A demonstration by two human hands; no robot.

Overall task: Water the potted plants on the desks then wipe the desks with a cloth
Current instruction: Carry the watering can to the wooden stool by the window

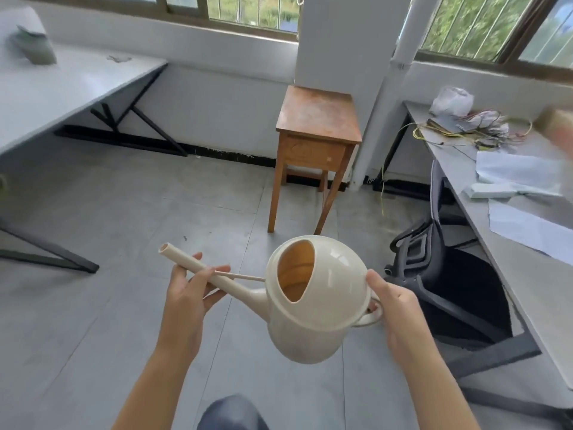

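I hold a cream plastic watering can [322, 308] in front of me over the floor, its long spout pointing up and to the left. My left hand [189, 293] is wrapped around the spout. My right hand [395, 308] grips the handle at the can's right side. The round opening on top faces me. A grey desk [46, 88] stands at the left with a blurred grey-green object [34, 45] on it. Another grey desk [527, 268] runs along the right. No potted plant or cloth can be made out clearly.
A small wooden stool-table [316, 135] stands by the wall ahead. A black office chair [446, 274] sits tucked at the right desk. That desk carries tangled wires [474, 128], a plastic bag [452, 100] and papers [521, 172]. Grey tiled floor [124, 212] lies between the desks.
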